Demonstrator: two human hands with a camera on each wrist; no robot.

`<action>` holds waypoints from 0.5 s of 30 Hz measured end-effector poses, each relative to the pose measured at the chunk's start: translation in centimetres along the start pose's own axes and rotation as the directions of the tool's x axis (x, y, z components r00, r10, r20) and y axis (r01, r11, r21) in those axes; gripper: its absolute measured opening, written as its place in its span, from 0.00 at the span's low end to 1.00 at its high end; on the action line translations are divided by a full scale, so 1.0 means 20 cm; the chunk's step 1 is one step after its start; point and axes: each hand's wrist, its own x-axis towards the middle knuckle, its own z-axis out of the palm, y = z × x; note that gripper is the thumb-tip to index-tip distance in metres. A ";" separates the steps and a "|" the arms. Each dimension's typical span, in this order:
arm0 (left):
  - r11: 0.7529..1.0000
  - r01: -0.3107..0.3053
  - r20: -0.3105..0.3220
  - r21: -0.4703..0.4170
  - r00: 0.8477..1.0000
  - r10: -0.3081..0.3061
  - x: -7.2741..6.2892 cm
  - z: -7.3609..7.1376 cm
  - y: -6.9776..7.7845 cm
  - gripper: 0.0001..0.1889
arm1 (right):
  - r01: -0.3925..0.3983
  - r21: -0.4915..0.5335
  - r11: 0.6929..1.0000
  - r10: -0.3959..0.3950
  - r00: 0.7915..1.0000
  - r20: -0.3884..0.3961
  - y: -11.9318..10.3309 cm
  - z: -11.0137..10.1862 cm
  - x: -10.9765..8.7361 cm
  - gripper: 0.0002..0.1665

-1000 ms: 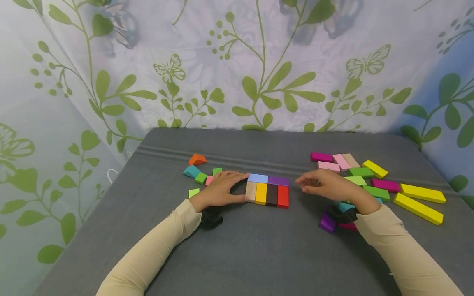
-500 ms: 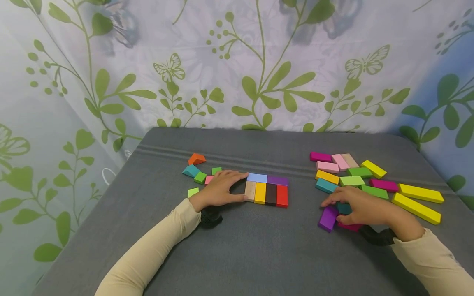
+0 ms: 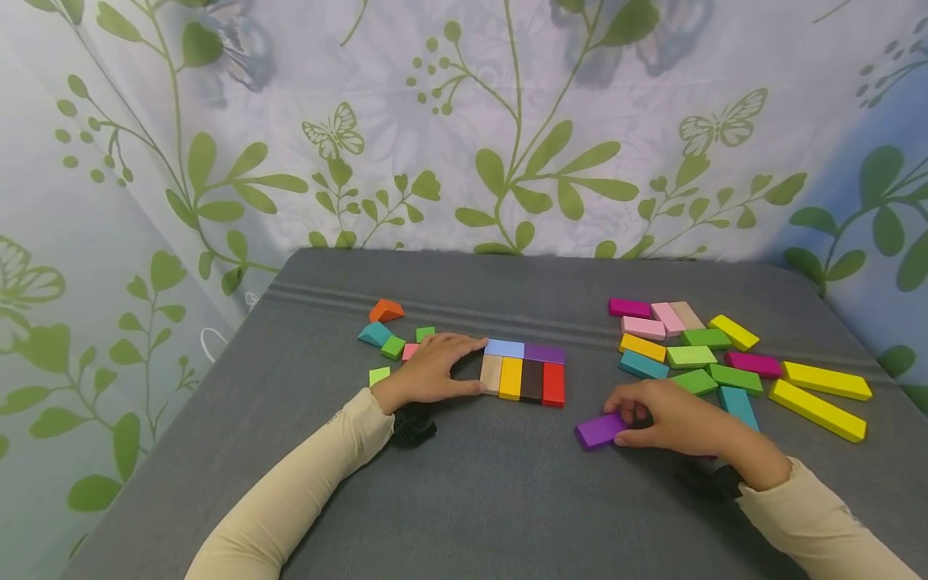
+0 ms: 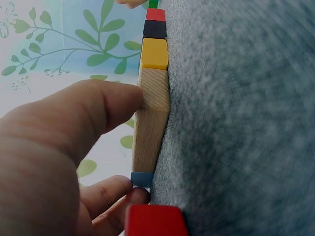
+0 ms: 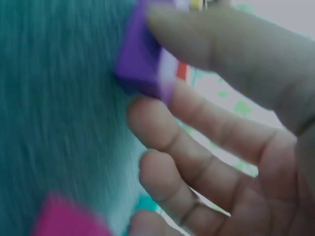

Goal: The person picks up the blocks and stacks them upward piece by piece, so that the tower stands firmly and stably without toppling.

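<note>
In the head view, a flat arrangement of blocks lies mid-table: an upright-set row of plain wood [image 3: 490, 375], yellow [image 3: 511, 379], black [image 3: 532, 382] and red [image 3: 553, 385] blocks, with a light blue block [image 3: 504, 348] and a purple block [image 3: 544, 354] along its far side. My left hand [image 3: 431, 369] rests at its left end, thumb against the wood block [image 4: 151, 132], fingertips at the light blue block [image 4: 142, 179]. Right of the arrangement, my right hand [image 3: 667, 415] pinches another purple block [image 3: 598, 432] by its right end, low over the table.
Several loose blocks lie on the right, among them a teal block [image 3: 738, 408] and a long yellow block [image 3: 818, 410]. Smaller pieces sit around the left hand, including an orange one [image 3: 387, 310] and a teal wedge [image 3: 374, 334]. A leaf-patterned curtain [image 3: 435, 161] hangs behind the grey table [image 3: 464, 499].
My right hand went right to the loose blocks, took hold of the purple block there and brought it left towards the arrangement. The left hand stays in place.
</note>
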 end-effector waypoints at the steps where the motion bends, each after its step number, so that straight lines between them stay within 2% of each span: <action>1: 1.000 0.000 -0.001 0.001 1.000 0.000 0.00 0.00 0.00 0.42 | -0.005 0.020 1.000 0.005 1.000 -0.016 -0.06 0.01 0.01 0.18; 4: 1.000 0.003 -0.002 0.001 1.000 -0.003 0.00 0.00 0.00 0.41 | -0.003 0.054 0.999 0.005 0.999 -0.032 -0.08 0.05 0.03 0.18; 10: 1.000 0.010 0.000 0.001 1.000 -0.010 -0.01 -0.01 0.01 0.41 | -0.076 0.105 0.992 0.077 0.997 -0.012 -0.38 0.02 0.08 0.16; 15: 1.000 0.015 0.004 -0.007 1.000 -0.015 -0.01 -0.01 0.02 0.38 | -0.107 0.074 0.992 0.110 0.993 -0.040 -0.49 0.05 0.12 0.16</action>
